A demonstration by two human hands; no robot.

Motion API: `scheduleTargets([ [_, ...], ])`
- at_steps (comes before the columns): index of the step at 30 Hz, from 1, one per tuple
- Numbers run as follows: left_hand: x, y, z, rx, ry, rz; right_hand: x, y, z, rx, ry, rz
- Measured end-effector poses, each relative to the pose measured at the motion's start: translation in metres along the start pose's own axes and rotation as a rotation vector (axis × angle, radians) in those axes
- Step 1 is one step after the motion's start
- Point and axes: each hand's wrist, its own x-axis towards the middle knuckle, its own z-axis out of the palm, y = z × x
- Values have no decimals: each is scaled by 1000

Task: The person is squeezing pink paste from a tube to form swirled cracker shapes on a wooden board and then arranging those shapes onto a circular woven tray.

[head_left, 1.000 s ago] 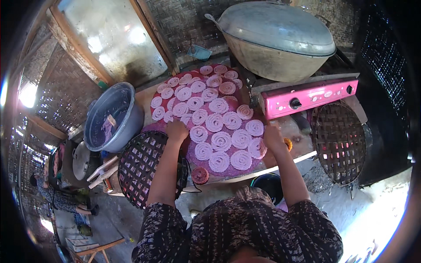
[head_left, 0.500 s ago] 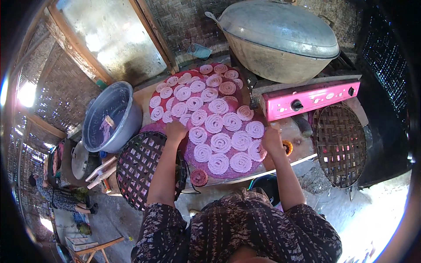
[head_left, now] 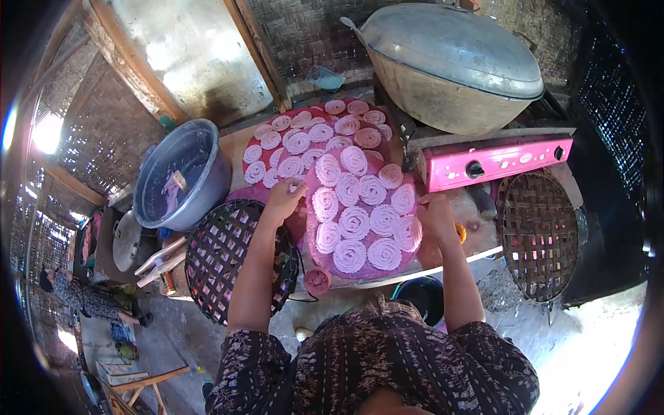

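Both my hands grip opposite edges of a pink net sheet (head_left: 368, 271) that carries several pale pink spiral rounds (head_left: 354, 223), looking like piped noodle dough. My left hand (head_left: 282, 199) pinches its left edge, and my right hand (head_left: 437, 213) is closed at its right edge, fingertips partly hidden. The sheet's sides curve up between my hands. Beyond it, more spiral rounds (head_left: 297, 143) lie on a red sheet (head_left: 316, 111) spread over the table. A small round pink object (head_left: 317, 281) sits by the table's front edge, below my left hand.
A large lidded metal pot (head_left: 449, 69) stands at the back right, behind a pink stove (head_left: 505, 163). Dark woven trays (head_left: 238, 256) flank the table. A blue-grey basin (head_left: 218, 169) is at left, a black bucket (head_left: 422, 299) below the front edge. Another person (head_left: 86, 297) is far left.
The net sheet's near part has been raised off the table and its sides now curve up. My left hand has moved slightly right and up, its grip now showing; the view has shifted a little.
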Motion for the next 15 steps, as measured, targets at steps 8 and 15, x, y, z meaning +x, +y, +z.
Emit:
scheduleTargets([
  [8,-13,34,-2,-63,38,122,14,-22,-3,106,-100,33],
  [15,-29,79,-34,-176,99,129,40,-63,-19,206,-30,-103],
])
